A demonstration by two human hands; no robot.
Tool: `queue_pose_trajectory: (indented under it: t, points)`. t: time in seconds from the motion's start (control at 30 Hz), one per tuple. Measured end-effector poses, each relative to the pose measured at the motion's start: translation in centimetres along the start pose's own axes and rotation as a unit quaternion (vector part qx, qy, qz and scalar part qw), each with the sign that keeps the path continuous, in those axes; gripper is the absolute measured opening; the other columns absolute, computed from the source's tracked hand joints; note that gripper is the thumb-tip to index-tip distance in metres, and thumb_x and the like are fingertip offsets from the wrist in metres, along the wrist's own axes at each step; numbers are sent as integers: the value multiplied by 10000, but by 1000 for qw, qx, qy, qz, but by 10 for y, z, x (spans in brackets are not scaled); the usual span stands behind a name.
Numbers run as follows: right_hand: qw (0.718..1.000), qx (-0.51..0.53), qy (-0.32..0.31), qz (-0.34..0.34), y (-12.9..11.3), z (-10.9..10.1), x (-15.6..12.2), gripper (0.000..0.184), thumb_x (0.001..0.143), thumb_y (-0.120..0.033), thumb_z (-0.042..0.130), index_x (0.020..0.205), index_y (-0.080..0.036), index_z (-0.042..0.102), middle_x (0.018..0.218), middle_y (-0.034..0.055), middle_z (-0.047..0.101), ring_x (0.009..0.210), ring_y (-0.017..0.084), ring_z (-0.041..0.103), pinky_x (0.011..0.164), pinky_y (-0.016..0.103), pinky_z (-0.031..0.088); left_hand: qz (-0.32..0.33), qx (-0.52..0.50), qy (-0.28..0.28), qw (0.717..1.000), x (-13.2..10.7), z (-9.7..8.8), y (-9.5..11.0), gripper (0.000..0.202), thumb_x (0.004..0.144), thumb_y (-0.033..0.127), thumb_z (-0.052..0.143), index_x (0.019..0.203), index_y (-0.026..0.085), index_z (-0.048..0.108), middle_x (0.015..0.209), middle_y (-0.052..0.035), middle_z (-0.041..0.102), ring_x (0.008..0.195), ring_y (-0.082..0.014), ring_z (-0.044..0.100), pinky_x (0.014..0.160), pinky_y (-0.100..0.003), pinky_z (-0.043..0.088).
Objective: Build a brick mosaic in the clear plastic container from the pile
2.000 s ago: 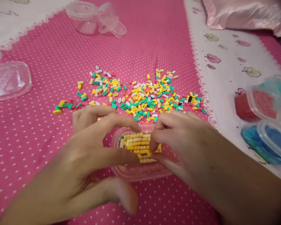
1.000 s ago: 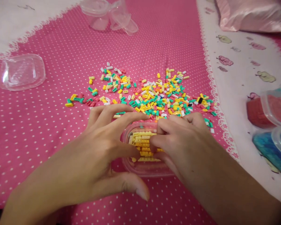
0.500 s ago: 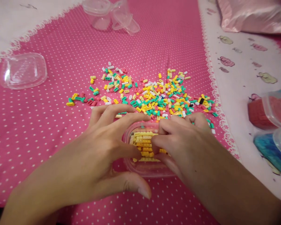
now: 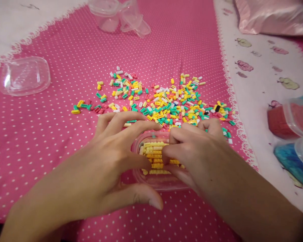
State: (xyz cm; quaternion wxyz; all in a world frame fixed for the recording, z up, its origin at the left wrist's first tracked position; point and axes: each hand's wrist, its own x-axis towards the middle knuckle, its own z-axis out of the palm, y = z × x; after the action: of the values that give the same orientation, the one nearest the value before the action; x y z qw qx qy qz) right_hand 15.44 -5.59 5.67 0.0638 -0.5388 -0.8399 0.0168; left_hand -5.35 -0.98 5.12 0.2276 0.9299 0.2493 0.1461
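Note:
A small clear plastic tub [image 4: 156,183] sits on the pink dotted cloth, with rows of yellow and cream toy bricks [image 4: 154,156] packed inside. My left hand [image 4: 108,168] curls round the tub's left side, index finger on the bricks and thumb by the near rim. My right hand [image 4: 192,154] has its fingers bent down into the tub, pressing on the bricks from the right. Just beyond the tub lies a scattered pile of loose bricks [image 4: 164,101] in yellow, green, pink and white.
An upturned clear lid [image 4: 25,75] lies at the far left. A clear tub with a lid [image 4: 118,15] stands at the top. At the right edge are a tub of red bricks [image 4: 288,117] and one of blue bricks [image 4: 295,161]. A pink pillow [image 4: 272,16] lies top right.
Since two seconds ago the view has shifted a little, and both hands have closed in tighter on the tub. In the last half second almost nothing moved.

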Motion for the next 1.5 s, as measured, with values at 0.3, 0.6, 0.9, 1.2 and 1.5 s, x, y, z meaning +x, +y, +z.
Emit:
queue_pose_trajectory:
  t: [0.3,0.6,0.9,1.2,1.5]
  points:
    - [999,43,-15,-11,6,-5,-2,158,825,-229,773,700,-259,680,738,-34,643,710,206,557,739,379,212,0,10,1,1000,-1,-1,0,407,898,725,510,1083,449,745,1472,42,485,1331,-357,391,1102,-565,304]
    - [997,73,-23,-11,8,-10,-1,202,817,-97,675,688,-245,628,712,-18,626,700,231,583,723,382,274,14,34,47,998,-2,-3,-2,483,943,693,458,980,320,762,1468,17,508,1357,-366,375,1128,-554,267]
    - [996,88,-8,-24,6,-9,-2,146,902,-159,641,881,-274,729,774,-22,643,756,200,574,745,364,274,24,68,31,997,-2,0,-5,444,926,690,505,1004,334,758,1475,3,492,1337,-380,390,1067,-575,261]
    - [995,94,5,-43,2,-3,-1,155,873,-166,672,761,-257,725,717,-13,561,709,185,483,744,361,264,18,68,27,997,-2,0,-3,456,940,693,472,985,347,765,1491,18,484,1351,-365,388,1083,-562,247]
    - [997,66,-23,-37,10,-12,2,182,904,-124,607,895,-261,726,764,-12,612,743,206,537,738,366,258,4,55,52,997,-4,-5,-3,493,925,698,494,922,282,759,1458,-5,512,1349,-382,389,1135,-570,255]
